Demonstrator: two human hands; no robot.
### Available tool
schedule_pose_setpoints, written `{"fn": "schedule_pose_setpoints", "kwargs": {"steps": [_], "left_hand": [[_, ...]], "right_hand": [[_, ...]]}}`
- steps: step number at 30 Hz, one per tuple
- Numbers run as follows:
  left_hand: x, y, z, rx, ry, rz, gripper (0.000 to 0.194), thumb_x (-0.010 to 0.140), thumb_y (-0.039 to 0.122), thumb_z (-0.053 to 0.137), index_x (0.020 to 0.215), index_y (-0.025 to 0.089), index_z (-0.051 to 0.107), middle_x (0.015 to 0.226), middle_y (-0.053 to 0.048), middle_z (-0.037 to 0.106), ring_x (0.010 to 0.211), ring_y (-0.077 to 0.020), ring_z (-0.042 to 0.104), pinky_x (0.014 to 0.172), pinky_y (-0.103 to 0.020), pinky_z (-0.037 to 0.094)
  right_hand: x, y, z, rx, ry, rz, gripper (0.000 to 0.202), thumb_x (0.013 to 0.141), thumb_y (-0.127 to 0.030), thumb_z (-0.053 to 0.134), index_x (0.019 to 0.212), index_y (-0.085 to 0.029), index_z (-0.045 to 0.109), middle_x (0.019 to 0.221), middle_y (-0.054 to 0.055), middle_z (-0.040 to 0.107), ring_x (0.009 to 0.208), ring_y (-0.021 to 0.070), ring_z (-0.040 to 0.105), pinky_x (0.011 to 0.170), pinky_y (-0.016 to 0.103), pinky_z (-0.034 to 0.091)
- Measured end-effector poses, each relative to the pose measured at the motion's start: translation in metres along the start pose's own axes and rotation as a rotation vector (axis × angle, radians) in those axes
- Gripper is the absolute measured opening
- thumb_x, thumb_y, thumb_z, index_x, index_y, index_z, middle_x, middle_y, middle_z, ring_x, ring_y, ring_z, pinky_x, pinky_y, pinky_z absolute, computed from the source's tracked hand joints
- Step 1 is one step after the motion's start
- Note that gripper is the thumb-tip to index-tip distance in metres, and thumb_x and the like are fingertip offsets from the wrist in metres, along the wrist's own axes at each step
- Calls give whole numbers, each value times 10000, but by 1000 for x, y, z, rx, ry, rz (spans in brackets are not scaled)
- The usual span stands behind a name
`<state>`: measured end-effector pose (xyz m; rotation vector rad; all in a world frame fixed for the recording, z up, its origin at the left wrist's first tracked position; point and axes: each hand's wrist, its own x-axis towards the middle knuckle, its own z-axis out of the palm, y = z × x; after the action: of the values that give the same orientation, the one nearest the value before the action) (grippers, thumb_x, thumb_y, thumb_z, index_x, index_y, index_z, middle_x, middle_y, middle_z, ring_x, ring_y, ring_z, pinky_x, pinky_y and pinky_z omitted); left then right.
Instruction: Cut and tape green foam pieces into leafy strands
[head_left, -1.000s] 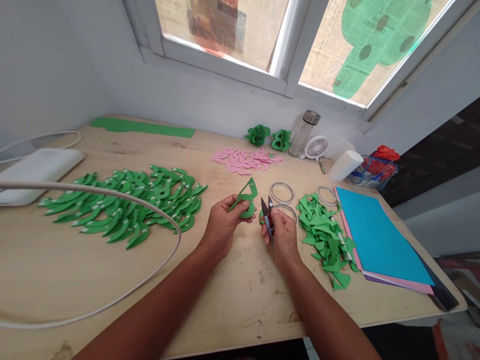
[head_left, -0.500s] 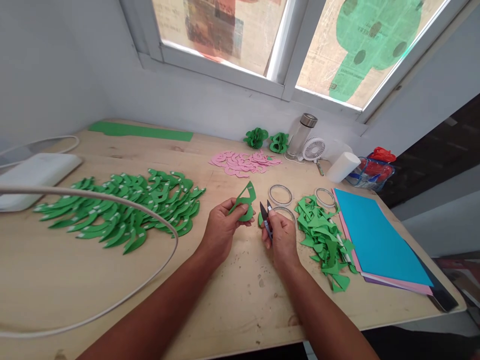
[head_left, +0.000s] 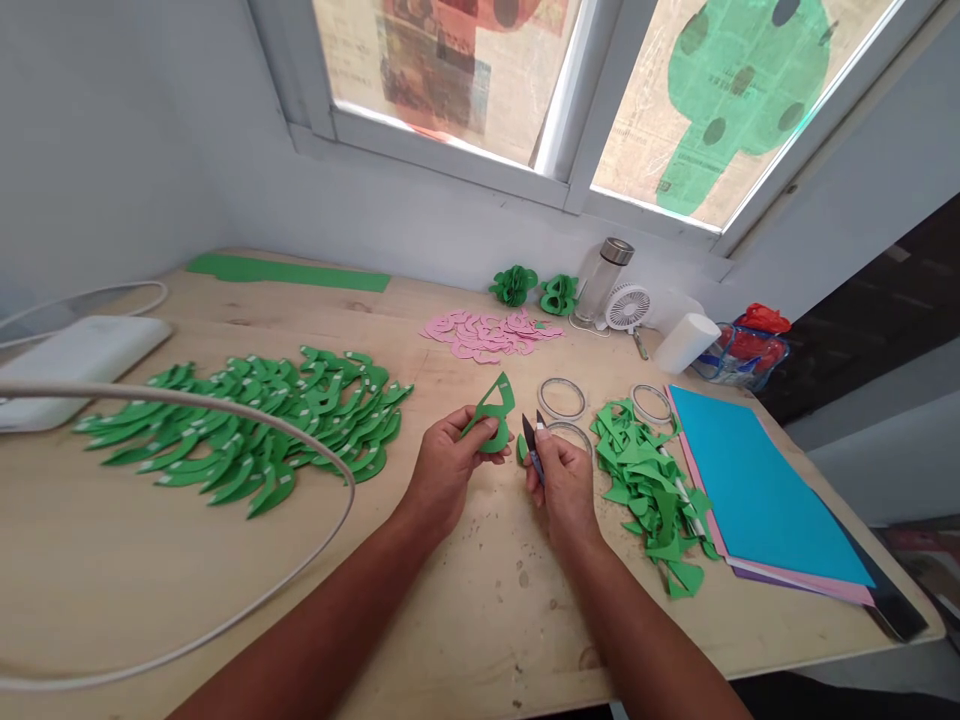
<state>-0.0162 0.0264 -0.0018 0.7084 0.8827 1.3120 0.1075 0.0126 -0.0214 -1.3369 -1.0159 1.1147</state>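
My left hand [head_left: 450, 460] pinches a green paper cutout [head_left: 495, 412] that has an opening in its upper part and a pale strip near its tip. Just to the right, my right hand [head_left: 564, 478] is closed around small dark snips [head_left: 534, 445], their two blades apart and pointing up. The blades do not touch the paper. A small green scrap [head_left: 522, 449] lies between the hands. Many curved green pieces [head_left: 247, 420] with pale strips are spread at the left. Green offcuts [head_left: 652, 480] are heaped right of my right hand.
Tape rolls [head_left: 562, 397] lie behind my right hand. Farther back are pink cutouts [head_left: 491, 335], green paper balls [head_left: 514, 285], a bottle [head_left: 604, 280] and a white fan [head_left: 627, 307]. Blue sheets [head_left: 757, 480] lie at the right. A white cable [head_left: 330, 455] arcs across the left foreground.
The view has tilted slightly, so the table sits a little lower in the picture. The green cutout is turned slightly in my left hand; both hands keep their holds.
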Motion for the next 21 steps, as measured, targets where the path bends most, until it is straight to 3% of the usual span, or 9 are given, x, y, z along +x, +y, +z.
{"fn": "schedule_pose_setpoints", "kwargs": {"steps": [9, 15, 21], "left_hand": [[0, 1, -1, -6, 5, -22, 156, 674, 265, 681, 729, 142, 602, 646, -15, 637, 584, -123, 561, 586, -254, 452], [2, 0, -2, -3, 37, -27, 171, 642, 273, 712, 694, 138, 619, 643, -10, 625, 584, -111, 549, 572, -243, 450], [2, -4, -1, -64, 48, -78, 205, 612, 282, 753, 710, 133, 650, 669, 4, 610, 605, -96, 535, 571, -228, 444]], "right_hand": [[1, 2, 0, -45, -7, 2, 497, 777, -606, 526, 565, -158, 551, 368, -57, 422, 327, 55, 298, 342, 201, 189], [1, 5, -1, -136, -15, -62, 389, 742, -520, 623, 603, -169, 532, 479, -61, 431, 428, 71, 342, 407, 206, 252], [-2, 3, 2, -80, 63, -120, 325, 696, -439, 695, 837, -154, 625, 644, -31, 497, 541, 94, 403, 503, 219, 343]]}}
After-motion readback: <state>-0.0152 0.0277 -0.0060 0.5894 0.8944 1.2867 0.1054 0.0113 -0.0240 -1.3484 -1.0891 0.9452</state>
